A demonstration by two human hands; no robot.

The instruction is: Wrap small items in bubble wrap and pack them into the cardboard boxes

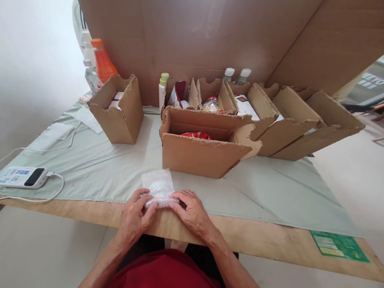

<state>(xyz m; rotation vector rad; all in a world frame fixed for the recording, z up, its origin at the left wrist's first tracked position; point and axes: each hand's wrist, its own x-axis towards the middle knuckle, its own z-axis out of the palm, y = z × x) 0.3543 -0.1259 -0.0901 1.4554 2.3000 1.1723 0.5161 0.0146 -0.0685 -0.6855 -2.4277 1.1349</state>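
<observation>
A piece of clear bubble wrap (158,185) lies at the table's front edge, its near end rolled or folded into a thick strip. My left hand (138,212) grips the left end of that strip between thumb and fingers. On the right end, my right hand (190,209) holds it the same way. The far part of the wrap lies flat on the cloth. Whether anything is inside the roll cannot be made out.
An open cardboard box (193,155) stands just behind and right of the wrap, with more boxes beyond. Another box (119,115) is at the back left, near an orange bottle (103,61). A power bank (22,177) with a white cable lies far left.
</observation>
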